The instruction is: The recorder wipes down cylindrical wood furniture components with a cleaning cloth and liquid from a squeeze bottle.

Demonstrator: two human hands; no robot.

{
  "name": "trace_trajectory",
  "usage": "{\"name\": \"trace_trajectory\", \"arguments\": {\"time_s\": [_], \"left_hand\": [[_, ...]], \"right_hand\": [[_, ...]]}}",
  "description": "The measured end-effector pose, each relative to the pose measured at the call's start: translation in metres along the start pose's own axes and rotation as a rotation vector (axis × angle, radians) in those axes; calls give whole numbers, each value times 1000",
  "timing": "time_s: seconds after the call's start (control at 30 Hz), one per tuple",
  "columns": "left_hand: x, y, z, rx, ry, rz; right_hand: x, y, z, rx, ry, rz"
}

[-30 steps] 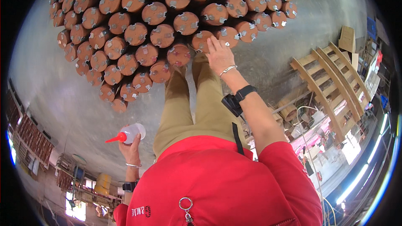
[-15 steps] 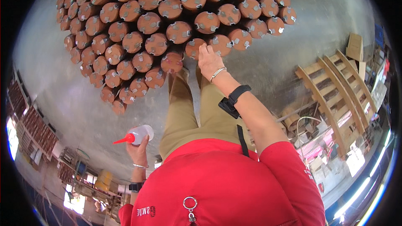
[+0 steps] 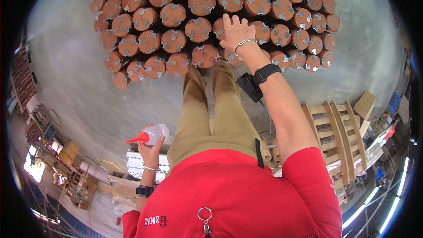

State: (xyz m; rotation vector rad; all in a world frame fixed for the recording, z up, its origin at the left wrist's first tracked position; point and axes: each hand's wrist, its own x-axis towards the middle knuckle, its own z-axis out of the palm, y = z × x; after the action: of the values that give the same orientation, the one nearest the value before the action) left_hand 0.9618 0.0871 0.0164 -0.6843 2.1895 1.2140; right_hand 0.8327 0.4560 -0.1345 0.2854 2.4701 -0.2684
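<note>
While resting flat and open on one brown round block [image 3: 222, 28] in the floor cluster, right hand [image 3: 235, 33] mid-job; left hand [image 3: 151, 150] closed round red-nozzled squeeze bottle [image 3: 152, 135], most blocks seemingly untreated.

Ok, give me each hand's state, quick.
Left hand: closed on a squeeze bottle with a red nozzle.
Right hand: open, flat on the reddish-brown round blocks.

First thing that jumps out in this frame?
The packed cluster of round reddish-brown post ends, each with small metal plates, fills the top of the view. The right hand lies flat on them at the cluster's near edge. Lower left, the left hand holds a squeeze bottle with a red nozzle.
</note>
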Motion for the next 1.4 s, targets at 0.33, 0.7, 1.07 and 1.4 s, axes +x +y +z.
{"name": "trace_trajectory", "arguments": {"time_s": [0.33,0.7,1.07,1.4], "left_hand": [[-2,-17,-13,-30,-17,-107],[4,-25,-16,-9,-40,-100],[11,-19,-17,15,-74,-92],[16,-17,-19,-15,-42,-89]], "right_hand": [[-1,35,26,-39,263,-21],[-5,29,28,104,420,-22],[-12,0,35,93,361,62],[-11,1,44,93,421,101]]}}
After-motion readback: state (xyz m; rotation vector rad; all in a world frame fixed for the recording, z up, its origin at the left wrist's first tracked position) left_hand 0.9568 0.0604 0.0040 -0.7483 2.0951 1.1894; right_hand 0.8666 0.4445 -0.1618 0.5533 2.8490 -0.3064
